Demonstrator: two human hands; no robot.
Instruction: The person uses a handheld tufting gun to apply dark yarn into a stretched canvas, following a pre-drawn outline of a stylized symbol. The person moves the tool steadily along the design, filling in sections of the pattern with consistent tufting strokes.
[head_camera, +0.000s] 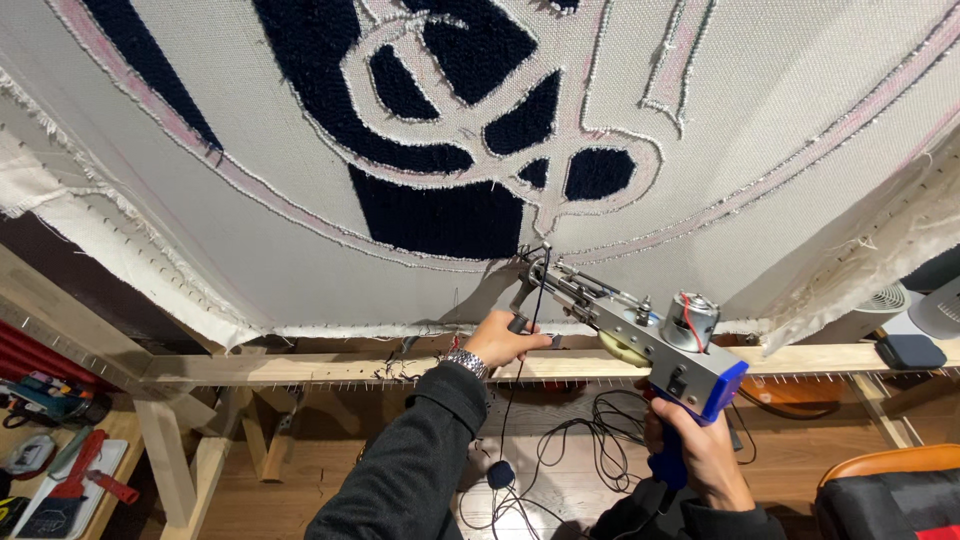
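A grey and blue tufting gun (655, 340) points its needle tip at the stretched cream cloth (260, 230), just below a dark navy tufted patch (435, 215). My right hand (700, 450) grips the gun's blue rear handle from below. My left hand (500, 340), a metal watch on its wrist, holds the black front grip near the needle. Dark yarn runs from the tip down along the gun. The cloth carries a partly filled navy design with pink and white outlines.
A wooden frame bar (330, 368) with nail strips holds the cloth's lower edge. Black cables (590, 440) lie on the wooden floor below. Tools rest on a bench (60, 470) at left. An orange and black chair (890, 490) stands at right.
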